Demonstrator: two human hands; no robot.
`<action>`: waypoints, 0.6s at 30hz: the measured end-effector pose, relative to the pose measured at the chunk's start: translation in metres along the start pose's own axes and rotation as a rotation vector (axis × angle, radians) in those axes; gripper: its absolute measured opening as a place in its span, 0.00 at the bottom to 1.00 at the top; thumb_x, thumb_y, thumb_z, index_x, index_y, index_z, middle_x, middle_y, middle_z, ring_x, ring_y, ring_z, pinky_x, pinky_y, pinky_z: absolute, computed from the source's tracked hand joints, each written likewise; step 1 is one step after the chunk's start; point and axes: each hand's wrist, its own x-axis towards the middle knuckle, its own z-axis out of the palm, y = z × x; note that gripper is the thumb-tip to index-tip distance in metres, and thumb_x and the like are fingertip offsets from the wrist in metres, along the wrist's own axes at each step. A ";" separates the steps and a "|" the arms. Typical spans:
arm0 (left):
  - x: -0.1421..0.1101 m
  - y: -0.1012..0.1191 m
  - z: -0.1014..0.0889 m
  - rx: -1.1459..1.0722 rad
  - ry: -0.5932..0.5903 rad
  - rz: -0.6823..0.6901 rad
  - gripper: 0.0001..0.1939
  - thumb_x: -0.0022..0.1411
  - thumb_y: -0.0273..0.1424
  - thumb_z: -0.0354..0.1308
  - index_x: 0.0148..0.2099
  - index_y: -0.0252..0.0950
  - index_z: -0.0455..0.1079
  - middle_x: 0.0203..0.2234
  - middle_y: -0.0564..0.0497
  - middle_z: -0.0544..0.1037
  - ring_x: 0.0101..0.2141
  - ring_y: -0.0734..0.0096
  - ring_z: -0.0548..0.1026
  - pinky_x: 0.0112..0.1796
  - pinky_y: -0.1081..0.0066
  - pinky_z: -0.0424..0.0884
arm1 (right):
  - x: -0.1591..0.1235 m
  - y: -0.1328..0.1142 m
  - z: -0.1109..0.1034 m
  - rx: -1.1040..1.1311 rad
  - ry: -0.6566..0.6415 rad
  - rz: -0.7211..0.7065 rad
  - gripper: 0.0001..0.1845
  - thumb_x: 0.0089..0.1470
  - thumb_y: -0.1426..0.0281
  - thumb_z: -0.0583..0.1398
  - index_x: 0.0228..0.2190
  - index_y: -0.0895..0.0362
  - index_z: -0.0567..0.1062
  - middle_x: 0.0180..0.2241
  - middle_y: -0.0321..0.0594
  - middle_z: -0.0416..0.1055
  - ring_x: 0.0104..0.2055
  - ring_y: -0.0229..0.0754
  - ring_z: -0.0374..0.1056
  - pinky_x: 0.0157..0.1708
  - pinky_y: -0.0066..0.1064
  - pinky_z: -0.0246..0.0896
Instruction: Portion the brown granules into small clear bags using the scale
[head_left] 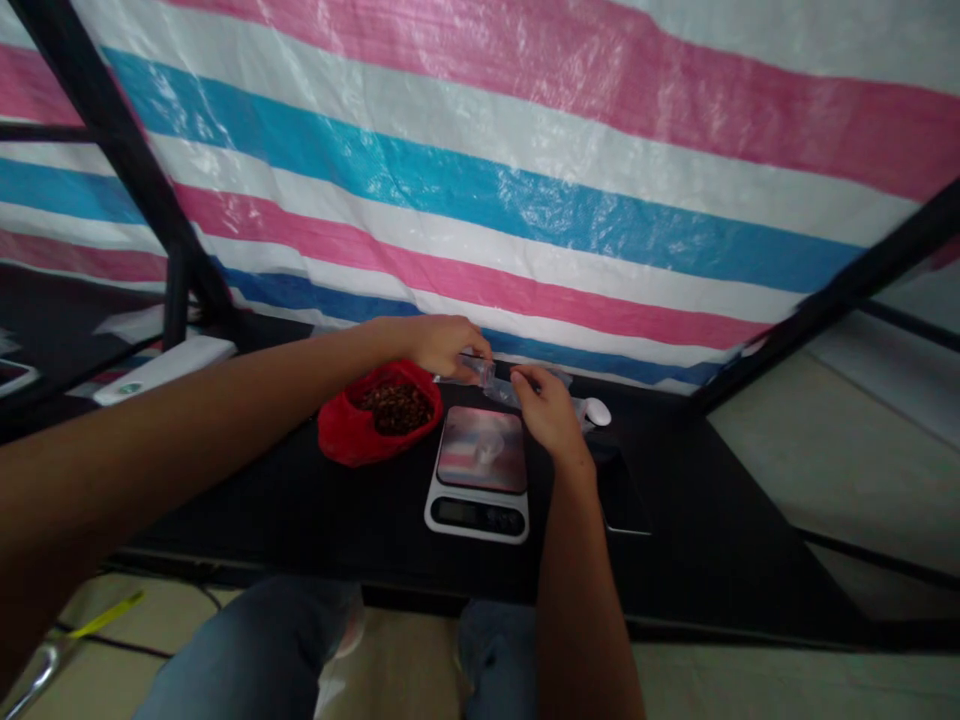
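Note:
Behind the digital kitchen scale (475,516), my left hand (450,345) is closed on a clear plastic bag (499,388). My right hand (549,408) is at the bag's right side, its thumb and fingers pinched together at the plastic. The bag is crumpled, and I cannot make out anything inside it. A shiny plate tops the scale, and nothing lies on it but reflections. Left of the scale, under my left forearm, sits an open red plastic bag (352,440) of small brown pieces (401,407), perhaps beans or nuts.
Right of my right hand lies a white round-ended spoon or scoop (598,412). A dark flat device (624,490) rests nearer me. At the left is a white box (169,368). Black frame bars (127,150) and a striped plastic sheet (487,190) bound the black table (720,540).

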 end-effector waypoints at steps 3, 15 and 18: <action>0.019 0.002 0.009 0.057 -0.012 -0.100 0.24 0.66 0.40 0.63 0.62 0.40 0.77 0.56 0.43 0.83 0.53 0.56 0.79 0.55 0.66 0.70 | 0.000 -0.002 -0.001 0.019 -0.010 0.002 0.17 0.62 0.61 0.57 0.41 0.58 0.82 0.46 0.49 0.83 0.50 0.52 0.77 0.56 0.44 0.68; -0.084 0.051 0.016 -0.136 -0.127 -0.782 0.13 0.67 0.30 0.59 0.49 0.37 0.82 0.42 0.48 0.87 0.40 0.63 0.83 0.40 0.71 0.73 | -0.002 -0.019 -0.007 0.063 -0.017 -0.025 0.17 0.62 0.60 0.58 0.39 0.57 0.82 0.44 0.48 0.84 0.48 0.51 0.78 0.55 0.44 0.70; -0.100 0.053 0.040 -0.159 -0.094 -0.809 0.15 0.60 0.30 0.66 0.51 0.36 0.82 0.46 0.45 0.86 0.43 0.61 0.83 0.43 0.71 0.75 | -0.003 -0.024 -0.009 0.060 -0.020 -0.017 0.17 0.61 0.59 0.59 0.39 0.57 0.82 0.44 0.48 0.84 0.48 0.50 0.78 0.54 0.44 0.70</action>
